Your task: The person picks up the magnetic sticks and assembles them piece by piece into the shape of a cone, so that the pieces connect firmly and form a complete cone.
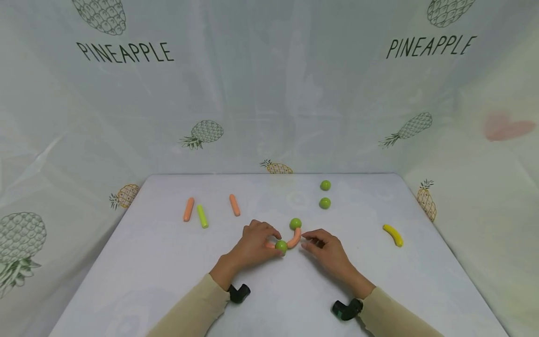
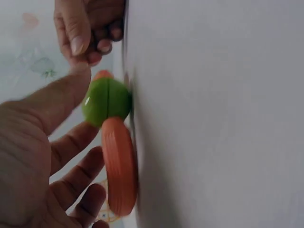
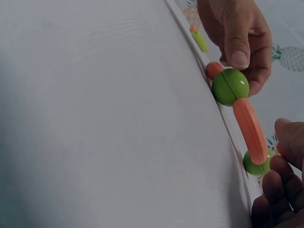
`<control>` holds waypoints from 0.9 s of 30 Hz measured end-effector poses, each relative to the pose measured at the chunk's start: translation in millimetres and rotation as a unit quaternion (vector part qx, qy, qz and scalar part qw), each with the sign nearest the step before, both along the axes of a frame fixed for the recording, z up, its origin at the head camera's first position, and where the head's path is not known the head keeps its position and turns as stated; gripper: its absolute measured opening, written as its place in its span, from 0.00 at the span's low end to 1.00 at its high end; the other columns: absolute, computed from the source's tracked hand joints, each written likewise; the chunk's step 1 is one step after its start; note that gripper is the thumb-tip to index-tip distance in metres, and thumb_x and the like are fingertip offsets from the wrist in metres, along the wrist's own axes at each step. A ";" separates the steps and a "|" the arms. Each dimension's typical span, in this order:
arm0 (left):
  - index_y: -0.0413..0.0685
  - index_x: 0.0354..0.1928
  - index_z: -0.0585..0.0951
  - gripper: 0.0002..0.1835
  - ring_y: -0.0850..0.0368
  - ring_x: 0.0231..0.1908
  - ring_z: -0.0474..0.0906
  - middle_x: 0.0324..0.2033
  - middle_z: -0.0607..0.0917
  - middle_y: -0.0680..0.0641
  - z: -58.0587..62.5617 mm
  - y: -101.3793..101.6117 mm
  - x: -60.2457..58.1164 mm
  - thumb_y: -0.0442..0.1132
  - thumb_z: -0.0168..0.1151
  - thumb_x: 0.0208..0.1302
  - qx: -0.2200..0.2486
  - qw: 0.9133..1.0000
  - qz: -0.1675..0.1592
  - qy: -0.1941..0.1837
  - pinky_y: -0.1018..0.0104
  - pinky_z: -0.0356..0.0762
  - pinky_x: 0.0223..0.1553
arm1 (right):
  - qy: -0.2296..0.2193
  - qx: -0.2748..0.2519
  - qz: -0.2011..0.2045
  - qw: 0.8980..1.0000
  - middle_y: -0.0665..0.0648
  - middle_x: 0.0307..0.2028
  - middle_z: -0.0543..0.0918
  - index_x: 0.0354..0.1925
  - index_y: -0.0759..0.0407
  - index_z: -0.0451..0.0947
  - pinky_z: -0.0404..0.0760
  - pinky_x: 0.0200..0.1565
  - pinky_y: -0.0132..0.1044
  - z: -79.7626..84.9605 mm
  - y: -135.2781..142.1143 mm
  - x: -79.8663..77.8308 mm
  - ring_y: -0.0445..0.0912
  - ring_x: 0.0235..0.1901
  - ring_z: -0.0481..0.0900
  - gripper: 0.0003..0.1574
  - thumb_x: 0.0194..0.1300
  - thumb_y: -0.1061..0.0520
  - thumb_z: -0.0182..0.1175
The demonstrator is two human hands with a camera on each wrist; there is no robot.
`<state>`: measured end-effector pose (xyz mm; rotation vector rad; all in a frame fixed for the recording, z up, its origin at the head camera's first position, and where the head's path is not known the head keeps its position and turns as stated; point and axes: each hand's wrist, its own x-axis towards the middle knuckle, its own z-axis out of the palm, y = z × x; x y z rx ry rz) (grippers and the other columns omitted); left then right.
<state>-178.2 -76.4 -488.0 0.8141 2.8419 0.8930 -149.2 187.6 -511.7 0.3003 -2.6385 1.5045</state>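
Observation:
A seamed green ball [image 1: 281, 246] rests on the table between the thumb and index finger of my left hand [image 1: 258, 243], which pinches it. An orange sausage-shaped piece [image 2: 119, 166] touches this ball on the left, partly hidden by the hand in the head view. Against its right side lies a curved orange sausage-shaped piece [image 1: 294, 238], whose far end meets another green ball [image 1: 295, 223]. My right hand [image 1: 328, 250] is just right of the curved piece, fingers loosely bent and holding nothing.
Two orange sticks [image 1: 188, 209] [image 1: 234, 205] and a yellow-green stick [image 1: 202, 216] lie at the back left. Two more green balls [image 1: 325, 185] [image 1: 324, 203] sit at the back right, a yellow banana [image 1: 393, 235] farther right. A pineapple-print sheet [image 1: 269, 93] hangs behind the white table [image 1: 168, 281].

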 end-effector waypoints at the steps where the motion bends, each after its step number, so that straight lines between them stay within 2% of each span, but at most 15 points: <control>1: 0.60 0.49 0.87 0.18 0.54 0.56 0.70 0.52 0.86 0.56 -0.9 2.8 0.4 0.56 0.78 0.60 -0.001 1.000 0.002 0.000 0.52 0.63 0.56 | 0.001 -0.001 -0.002 1.000 0.47 0.37 0.83 0.51 0.53 0.88 0.77 0.40 0.30 0.1 0.7 0.0 0.39 0.36 0.76 0.15 0.66 0.59 0.74; 8: 0.60 0.48 0.87 0.16 0.55 0.53 0.70 0.48 0.86 0.58 -4.8 12.2 1.9 0.53 0.78 0.61 -0.017 1.000 0.008 0.013 0.54 0.65 0.55 | -0.002 -0.012 -0.023 1.000 0.49 0.40 0.85 0.51 0.54 0.88 0.79 0.42 0.30 -0.2 6.3 1.1 0.39 0.38 0.78 0.14 0.67 0.59 0.73; 14: 0.57 0.51 0.89 0.15 0.54 0.54 0.71 0.48 0.86 0.57 -5.0 5.9 2.2 0.49 0.77 0.64 -0.027 0.999 0.010 0.022 0.53 0.68 0.59 | 0.008 -0.014 -0.033 0.999 0.50 0.42 0.86 0.52 0.54 0.88 0.79 0.44 0.28 -1.9 19.6 1.3 0.38 0.40 0.79 0.14 0.68 0.59 0.72; 21: 0.55 0.59 0.87 0.17 0.58 0.52 0.68 0.51 0.85 0.58 -6.4 -4.0 2.0 0.43 0.72 0.69 -0.028 0.999 0.014 0.005 0.63 0.76 0.53 | 0.013 -0.019 -0.059 0.998 0.54 0.44 0.87 0.54 0.57 0.88 0.78 0.45 0.26 1.3 40.8 2.2 0.37 0.41 0.78 0.14 0.70 0.58 0.71; 27: 0.55 0.61 0.86 0.18 0.54 0.58 0.69 0.57 0.84 0.55 -3.8 -6.9 4.8 0.37 0.69 0.72 -0.018 0.999 0.031 -0.010 0.57 0.78 0.59 | 0.005 -0.003 -0.080 0.997 0.56 0.47 0.86 0.55 0.58 0.86 0.78 0.46 0.24 4.8 56.3 3.6 0.37 0.43 0.78 0.15 0.72 0.58 0.70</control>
